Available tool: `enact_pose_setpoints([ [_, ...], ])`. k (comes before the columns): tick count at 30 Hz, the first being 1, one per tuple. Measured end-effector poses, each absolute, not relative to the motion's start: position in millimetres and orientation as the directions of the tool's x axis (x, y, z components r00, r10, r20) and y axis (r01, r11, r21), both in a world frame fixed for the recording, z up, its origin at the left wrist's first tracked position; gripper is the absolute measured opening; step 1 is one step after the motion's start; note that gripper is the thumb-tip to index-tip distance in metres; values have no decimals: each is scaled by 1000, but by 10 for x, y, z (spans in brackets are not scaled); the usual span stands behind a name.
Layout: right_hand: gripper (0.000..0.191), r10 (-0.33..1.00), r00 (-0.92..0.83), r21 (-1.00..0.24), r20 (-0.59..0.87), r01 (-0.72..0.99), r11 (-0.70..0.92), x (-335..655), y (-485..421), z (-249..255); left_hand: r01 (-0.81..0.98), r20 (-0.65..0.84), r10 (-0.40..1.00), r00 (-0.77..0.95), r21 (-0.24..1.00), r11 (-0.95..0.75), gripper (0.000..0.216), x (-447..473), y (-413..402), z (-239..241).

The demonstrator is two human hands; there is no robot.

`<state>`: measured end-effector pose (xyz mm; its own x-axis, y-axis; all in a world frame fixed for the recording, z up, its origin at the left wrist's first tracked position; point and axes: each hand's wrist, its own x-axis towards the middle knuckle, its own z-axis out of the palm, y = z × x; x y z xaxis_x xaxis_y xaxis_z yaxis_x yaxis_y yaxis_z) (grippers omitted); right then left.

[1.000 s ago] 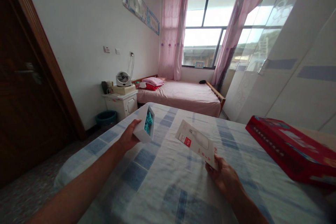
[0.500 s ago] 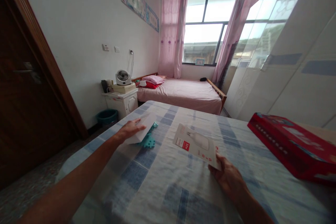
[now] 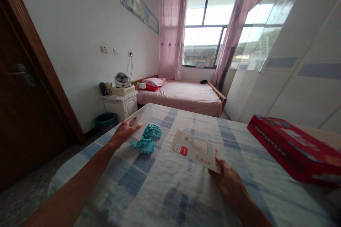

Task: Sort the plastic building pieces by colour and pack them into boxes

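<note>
My left hand (image 3: 128, 128) grips a white, box-like piece (image 3: 144, 120), tilted over the table; its inside is hidden from me. Under and beside its near edge lie several teal pieces with toothed edges (image 3: 147, 141), heaped on the cloth. On the other side, my right hand (image 3: 227, 175) pinches the near right corner of a flat grey-white packaging card (image 3: 195, 149). A charger-like shape and a red label are printed on that card. It is held at a slant, close above the tablecloth.
A blue and white checked cloth covers the table (image 3: 157, 188). At its right side lies a large red box (image 3: 290, 149). Beyond are a pink bed (image 3: 181, 94), a white cabinet (image 3: 121, 104) with a fan (image 3: 122, 79), and a teal bin (image 3: 106, 118).
My left hand has shifted left with the white piece, and more of the teal pieces now show. The right hand still holds the card. The whole view has turned slightly.
</note>
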<state>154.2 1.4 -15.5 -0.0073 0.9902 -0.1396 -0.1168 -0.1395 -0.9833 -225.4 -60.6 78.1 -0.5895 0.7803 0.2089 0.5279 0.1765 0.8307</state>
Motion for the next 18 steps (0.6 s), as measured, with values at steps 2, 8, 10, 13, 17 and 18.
enact_pose_setpoints([
  [2,22,989,-11,-980,-150,-133,-150,1538,10,-140,337,110,786,-609,933,130,66,-2255,-666,794],
  [8,27,986,-22,-974,-163,-159,-164,1540,-2,-108,-50,132,800,-586,979,-198,51,-2285,-789,887],
  [10,26,982,-26,-967,-188,-168,-189,1538,-18,-91,-167,110,781,-615,950,-265,44,-2322,-790,887],
  [13,25,971,-39,-951,-237,-193,-240,1519,-53,-44,-361,15,775,-632,879,-312,31,-2324,-799,880],
  [17,24,972,-60,-942,-226,-242,-234,1455,-121,81,-555,-53,857,-512,782,-283,22,-2107,-797,877],
  [18,25,977,-67,-941,-204,-262,-214,1436,-141,123,-595,-75,881,-468,763,-251,24,-2011,-779,871],
])
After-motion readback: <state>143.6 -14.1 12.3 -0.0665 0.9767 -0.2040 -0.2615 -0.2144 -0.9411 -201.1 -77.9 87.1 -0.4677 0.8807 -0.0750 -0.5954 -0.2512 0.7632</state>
